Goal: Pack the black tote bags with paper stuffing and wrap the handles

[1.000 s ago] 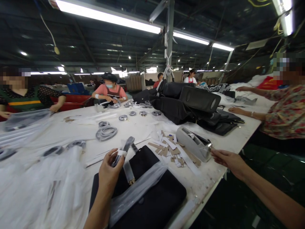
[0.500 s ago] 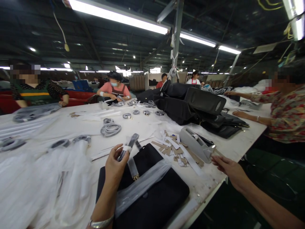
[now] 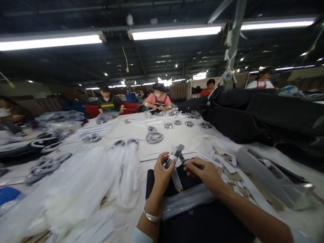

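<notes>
A black bag (image 3: 207, 222) lies flat on the table in front of me, with a clear plastic strip (image 3: 187, 202) across it. My left hand (image 3: 163, 170) is closed around a plastic-wrapped strap (image 3: 179, 150), which has a white band (image 3: 173, 157) round it. Part of the strap runs down to a gold-coloured buckle (image 3: 179, 190) on the bag. My right hand (image 3: 202, 171) is beside the strap, above the bag, its thumb and fingers pinched together. Whatever may be between those fingertips is too small to make out.
A grey tape dispenser (image 3: 263, 175) and scattered paper and card strips (image 3: 231, 168) are on the right. Behind them is a heap of black bags (image 3: 235, 116). White plastic wrap (image 3: 76, 182) covers the left side. Coiled wrapped straps (image 3: 154, 137) dot the table; co-workers sit beyond.
My right hand has moved left from the tape dispenser's front end to beside the strap. My left hand still holds the strap. The view has swung left.
</notes>
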The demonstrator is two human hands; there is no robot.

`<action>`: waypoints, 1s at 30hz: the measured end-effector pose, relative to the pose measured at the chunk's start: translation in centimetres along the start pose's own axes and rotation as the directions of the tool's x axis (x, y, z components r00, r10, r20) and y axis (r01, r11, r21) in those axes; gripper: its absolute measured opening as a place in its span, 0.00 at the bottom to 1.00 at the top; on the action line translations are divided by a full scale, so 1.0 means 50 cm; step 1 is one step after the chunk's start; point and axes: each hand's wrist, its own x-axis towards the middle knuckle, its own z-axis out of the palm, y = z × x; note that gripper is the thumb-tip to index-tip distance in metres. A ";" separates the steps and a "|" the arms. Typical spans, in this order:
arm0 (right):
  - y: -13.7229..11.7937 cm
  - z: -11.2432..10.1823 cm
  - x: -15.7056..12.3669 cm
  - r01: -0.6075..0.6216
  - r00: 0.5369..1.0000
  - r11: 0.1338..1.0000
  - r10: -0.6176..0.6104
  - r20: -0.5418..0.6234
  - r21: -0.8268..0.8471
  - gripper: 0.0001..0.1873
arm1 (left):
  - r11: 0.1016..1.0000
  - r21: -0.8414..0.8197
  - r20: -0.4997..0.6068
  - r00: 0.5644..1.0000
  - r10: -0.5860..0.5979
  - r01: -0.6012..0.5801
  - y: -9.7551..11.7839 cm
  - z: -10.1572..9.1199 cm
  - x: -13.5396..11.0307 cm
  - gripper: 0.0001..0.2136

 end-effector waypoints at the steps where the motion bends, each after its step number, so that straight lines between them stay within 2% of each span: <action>1: 0.007 0.020 0.018 0.008 1.000 1.000 -0.009 0.016 0.009 0.21 | 1.000 0.003 -0.002 1.000 0.006 -0.006 0.001 0.000 0.000 0.19; 5: 0.035 0.059 0.066 0.007 1.000 1.000 -0.007 -0.005 0.011 0.19 | 1.000 0.015 0.009 1.000 0.025 -0.025 0.008 -0.001 -0.002 0.19; 11: 0.043 0.068 0.078 -0.076 0.996 0.997 0.076 -0.044 0.004 0.21 | 0.996 0.042 0.004 0.997 0.075 -0.075 0.013 -0.006 -0.003 0.17; 15: 0.040 0.063 0.079 -0.131 0.991 0.991 0.131 -0.005 0.000 0.22 | 0.991 0.068 0.005 0.993 0.116 -0.116 0.013 -0.008 -0.004 0.17; 20: 0.048 0.045 0.087 -0.172 0.984 0.977 0.176 0.022 -0.130 0.23 | 0.978 0.144 -0.007 0.988 0.154 -0.151 0.019 -0.005 -0.010 0.19; 24: 0.071 0.038 0.096 -0.197 0.978 0.976 0.203 0.050 -0.094 0.24 | 0.965 0.184 -0.004 0.981 0.191 -0.188 0.020 -0.002 -0.010 0.18; 27: 0.087 0.035 0.099 -0.180 0.980 0.982 0.184 0.076 -0.058 0.24 | 0.966 0.175 0.015 0.981 0.193 -0.192 0.020 -0.003 -0.009 0.18; 30: 0.093 0.030 0.100 -0.136 0.984 0.986 0.145 0.101 -0.097 0.23 | 0.969 0.161 0.029 0.982 0.185 -0.187 0.019 -0.003 -0.009 0.20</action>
